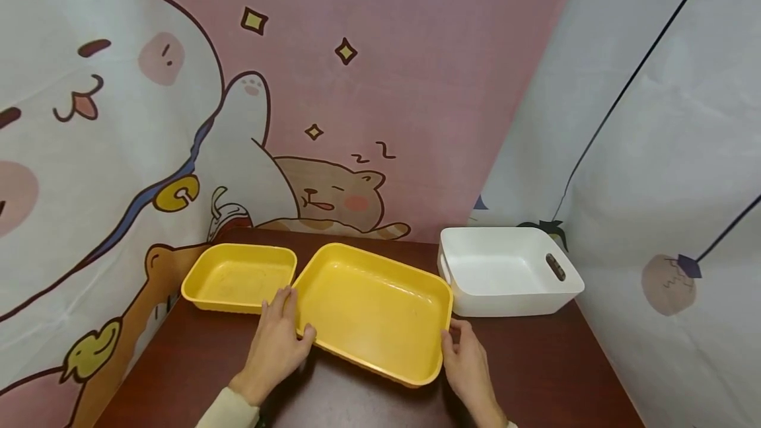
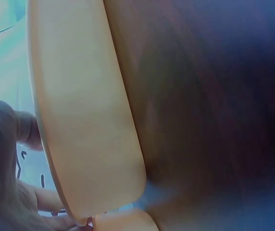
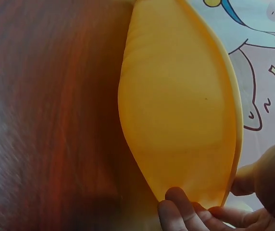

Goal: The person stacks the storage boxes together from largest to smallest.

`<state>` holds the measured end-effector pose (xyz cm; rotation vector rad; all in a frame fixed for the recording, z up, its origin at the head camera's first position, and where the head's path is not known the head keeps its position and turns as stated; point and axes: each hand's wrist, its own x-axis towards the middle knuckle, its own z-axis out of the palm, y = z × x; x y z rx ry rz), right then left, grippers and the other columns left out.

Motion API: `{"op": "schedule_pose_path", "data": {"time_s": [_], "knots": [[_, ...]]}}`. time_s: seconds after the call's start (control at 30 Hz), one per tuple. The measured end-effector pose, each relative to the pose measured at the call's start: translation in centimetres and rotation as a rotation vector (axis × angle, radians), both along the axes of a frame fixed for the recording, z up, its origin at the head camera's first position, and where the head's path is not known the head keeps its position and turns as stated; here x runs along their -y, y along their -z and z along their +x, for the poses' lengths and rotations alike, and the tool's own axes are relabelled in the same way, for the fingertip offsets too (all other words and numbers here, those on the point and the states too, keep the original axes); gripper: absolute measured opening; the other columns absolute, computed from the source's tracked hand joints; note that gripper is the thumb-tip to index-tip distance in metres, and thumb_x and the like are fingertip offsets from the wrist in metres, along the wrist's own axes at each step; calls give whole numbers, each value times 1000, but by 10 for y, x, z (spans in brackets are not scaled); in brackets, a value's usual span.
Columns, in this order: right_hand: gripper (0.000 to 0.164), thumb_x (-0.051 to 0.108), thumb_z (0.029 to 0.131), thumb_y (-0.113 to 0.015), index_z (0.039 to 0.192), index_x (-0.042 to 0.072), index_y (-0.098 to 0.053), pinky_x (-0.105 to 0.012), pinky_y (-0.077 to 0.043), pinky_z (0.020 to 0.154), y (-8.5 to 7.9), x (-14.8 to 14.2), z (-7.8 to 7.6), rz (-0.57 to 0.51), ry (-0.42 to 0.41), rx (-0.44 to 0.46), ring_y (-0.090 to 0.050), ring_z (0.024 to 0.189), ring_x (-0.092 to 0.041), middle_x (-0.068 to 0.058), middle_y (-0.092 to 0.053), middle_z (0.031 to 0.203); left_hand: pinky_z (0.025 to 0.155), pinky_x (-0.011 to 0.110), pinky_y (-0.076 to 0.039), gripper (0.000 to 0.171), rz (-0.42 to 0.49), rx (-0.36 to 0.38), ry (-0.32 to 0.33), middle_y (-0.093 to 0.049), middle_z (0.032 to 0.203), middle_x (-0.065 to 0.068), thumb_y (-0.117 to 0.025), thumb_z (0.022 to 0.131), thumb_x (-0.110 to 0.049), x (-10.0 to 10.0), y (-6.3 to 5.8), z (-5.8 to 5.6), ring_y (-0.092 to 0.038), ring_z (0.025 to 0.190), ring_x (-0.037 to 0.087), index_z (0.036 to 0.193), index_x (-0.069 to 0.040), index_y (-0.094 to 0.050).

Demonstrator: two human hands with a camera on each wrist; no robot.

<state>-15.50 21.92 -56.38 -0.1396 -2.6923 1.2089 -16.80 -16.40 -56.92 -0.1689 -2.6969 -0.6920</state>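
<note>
A large yellow tray (image 1: 374,312) sits askew in the middle, its near right corner pointing towards me. My left hand (image 1: 276,342) grips its left end, with the thumb at the near rim and the fingers along the left side. At the right end my right hand (image 1: 470,365) holds the rim, thumb on top and fingers against the outer wall. The right wrist view shows those fingers curled under the rim of the yellow tray (image 3: 181,106). In the left wrist view the thumb and fingers touch the rim of the tray (image 2: 82,115). The tray's inside shows nothing in it.
A smaller yellow tray (image 1: 238,276) stands close by on the left. At the back right is a white basket (image 1: 511,302) with handle holes. All are at the dark brown table (image 1: 535,362). A printed cartoon cloth (image 1: 386,84) hangs behind and along the sides.
</note>
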Motion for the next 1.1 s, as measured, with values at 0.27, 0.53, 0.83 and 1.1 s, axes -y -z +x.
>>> {"op": "schedule_pose_path", "data": {"time_s": [0.27, 0.53, 0.83, 1.1], "knots": [[32, 12, 116, -69, 142, -4, -74, -42, -65, 83, 0, -7, -11, 83, 1, -61, -80, 100, -29, -23, -85, 127, 130, 71, -49, 76, 95, 49, -49, -59, 166, 34, -83, 100, -20, -5, -3, 11, -56, 159, 55, 162, 15, -57], [27, 12, 115, -72, 137, -1, -81, -40, -63, 80, 4, -14, -20, 86, 21, -99, -80, 95, -26, -17, -87, 117, 106, 60, -67, 57, 162, -28, -81, -72, 146, 29, -82, 98, -5, -3, 1, 19, -76, 131, 46, 151, 10, -70], [29, 18, 117, -70, 134, -3, -83, -60, -67, 93, 7, -19, -31, 83, 34, -106, -84, 107, -42, -23, -87, 122, 70, 27, -54, 55, 279, -47, -94, -75, 119, 19, -79, 88, 7, 2, 4, 20, -59, 78, 11, 143, 6, -76], [29, 24, 117, -72, 120, -1, -86, -46, -65, 80, 7, -22, -41, 52, 66, -78, -82, 92, -34, -21, -88, 111, 72, 26, -45, 67, 351, 112, -114, -72, 143, 26, -76, 91, 1, 3, 2, 18, -50, 78, 17, 157, 4, -67]]}}
